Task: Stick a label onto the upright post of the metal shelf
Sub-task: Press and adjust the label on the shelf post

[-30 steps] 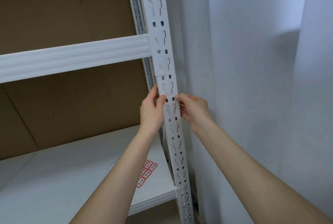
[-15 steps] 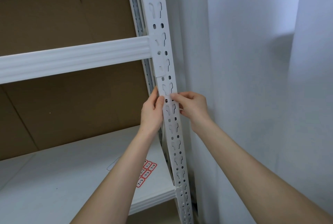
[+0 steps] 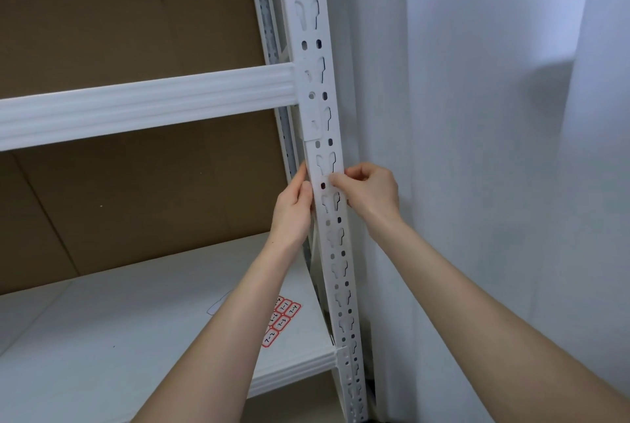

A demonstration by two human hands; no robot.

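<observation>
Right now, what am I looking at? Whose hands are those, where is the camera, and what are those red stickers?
There is no machine here, only a person. The one picture comes from a camera worn on their head, looking forward and down, so you see their own arms. The left hand grips the left edge of the white upright post of a metal shelf; the post is full of holes. The right hand pinches a small label against the post's front, and its fingertips hide most of it. On the lower shelf board lies a sheet of red-edged labels with handwritten numbers such as 7-1 and 7-2. Brown cardboard stands behind the shelf.
</observation>
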